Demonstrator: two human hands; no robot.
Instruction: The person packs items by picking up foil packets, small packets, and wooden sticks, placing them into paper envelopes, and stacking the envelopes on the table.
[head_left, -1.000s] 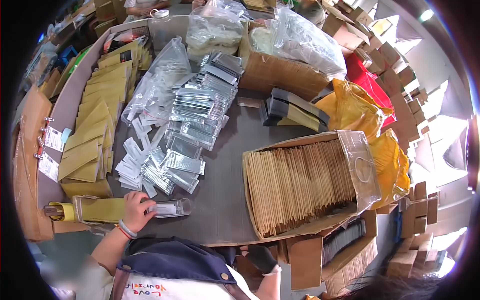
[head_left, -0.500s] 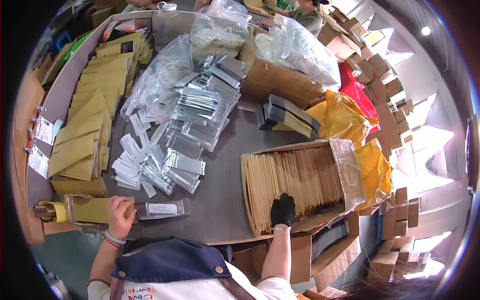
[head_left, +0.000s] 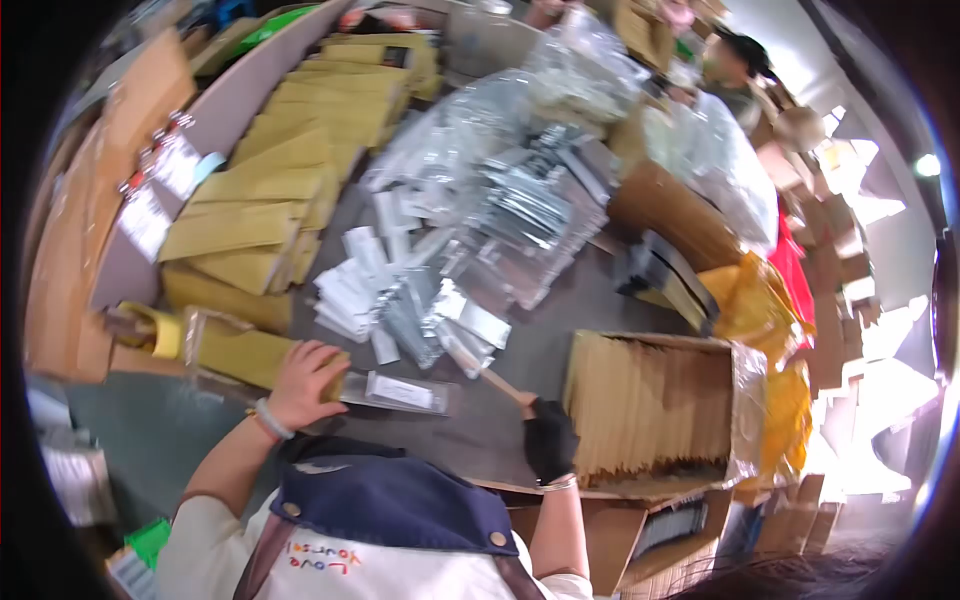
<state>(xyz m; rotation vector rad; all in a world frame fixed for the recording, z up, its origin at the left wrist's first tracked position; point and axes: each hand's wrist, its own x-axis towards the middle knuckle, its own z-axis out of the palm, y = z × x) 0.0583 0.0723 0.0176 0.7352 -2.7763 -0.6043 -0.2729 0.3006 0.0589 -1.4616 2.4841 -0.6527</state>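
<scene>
My left hand is closed over the right end of a kraft envelope, which lies in a clear plastic holder at the table's front left. Just right of those fingers is a clear sleeve with a white label. My right hand, in a black glove with bare fingertips, pinches a thin kraft envelope seen nearly edge-on. That hand is at the left side of a cardboard box packed with upright kraft envelopes. Silvery plastic packets and white labelled slips lie loose beyond both hands.
Overlapping kraft envelopes form a long row at the left. Bulging clear plastic bags and a carton stand at the back. Yellow plastic wrapping is beside the box. Another person is at the far right.
My right hand has come out of the box leftward, now with a thin kraft envelope in its fingers. My left hand stays on its envelope. The view has turned, shifting the table scene rightward.
</scene>
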